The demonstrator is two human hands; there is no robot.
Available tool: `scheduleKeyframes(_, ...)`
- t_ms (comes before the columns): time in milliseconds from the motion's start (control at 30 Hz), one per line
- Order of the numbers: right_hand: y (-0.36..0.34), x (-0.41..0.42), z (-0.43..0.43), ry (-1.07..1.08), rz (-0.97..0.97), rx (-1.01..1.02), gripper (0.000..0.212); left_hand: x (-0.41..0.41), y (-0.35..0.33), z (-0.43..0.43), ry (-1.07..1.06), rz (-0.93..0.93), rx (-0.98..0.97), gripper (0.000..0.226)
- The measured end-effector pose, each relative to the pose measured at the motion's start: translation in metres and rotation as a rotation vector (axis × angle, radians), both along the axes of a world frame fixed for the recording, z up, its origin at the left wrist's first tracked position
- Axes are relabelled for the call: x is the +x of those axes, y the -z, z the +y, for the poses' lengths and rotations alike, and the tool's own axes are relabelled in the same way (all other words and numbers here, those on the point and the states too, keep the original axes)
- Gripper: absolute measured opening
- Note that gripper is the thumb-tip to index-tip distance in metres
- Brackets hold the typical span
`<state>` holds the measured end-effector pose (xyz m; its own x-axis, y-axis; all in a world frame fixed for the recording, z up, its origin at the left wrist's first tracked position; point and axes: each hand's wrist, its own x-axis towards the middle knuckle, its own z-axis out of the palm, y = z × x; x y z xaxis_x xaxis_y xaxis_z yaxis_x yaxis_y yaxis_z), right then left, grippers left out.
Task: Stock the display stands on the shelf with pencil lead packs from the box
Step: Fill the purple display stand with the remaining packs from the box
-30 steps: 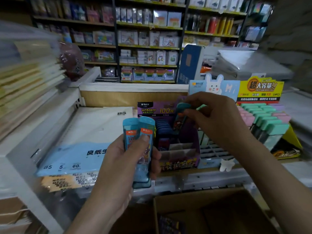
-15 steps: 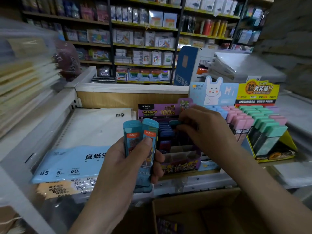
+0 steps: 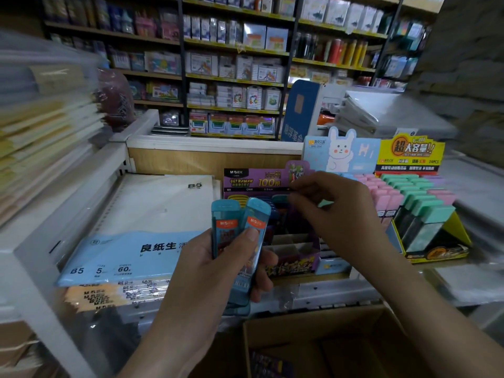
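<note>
Left hand (image 3: 207,271) clamps several teal pencil lead packs (image 3: 240,227) before the purple display stand (image 3: 294,257) at the shelf (image 3: 341,291) front edge, right hand (image 3: 335,211) curls over its filled back rows, grip impossible to tell; front slots gape empty, cardboard box (image 3: 313,323) below.

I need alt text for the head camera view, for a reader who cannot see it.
A left hand holds several teal pencil lead packs before a shop shelf, while the right hand reaches into a purple display stand on it. An open cardboard box sits below.
</note>
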<state>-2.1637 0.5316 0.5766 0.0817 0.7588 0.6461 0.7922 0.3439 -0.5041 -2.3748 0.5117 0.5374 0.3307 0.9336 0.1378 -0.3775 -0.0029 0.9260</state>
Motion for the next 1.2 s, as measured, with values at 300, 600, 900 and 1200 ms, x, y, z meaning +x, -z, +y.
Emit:
scheduleKeyframes(300,-0.017,-0.015,-0.03,-0.409,0.379,-0.355,0.023,0.013,-0.001,-0.007,-0.009,0.001,0.016,0.025)
scheduleKeyframes(600,-0.025,0.003,-0.032,-0.387,0.537,-0.281,0.03,0.013,0.001,-0.011,0.004,0.006,-0.018,0.041)
scheduleKeyframes(900,-0.032,0.022,-0.017,-0.15,0.335,-0.047,0.017,0.002,0.002,-0.004,-0.095,0.033,0.043,0.029)
scheduleKeyframes(1200,-0.016,0.011,0.003,-0.1,0.109,-0.076,0.02,-0.006,0.003,-0.002,-0.131,0.063,0.088,0.027)
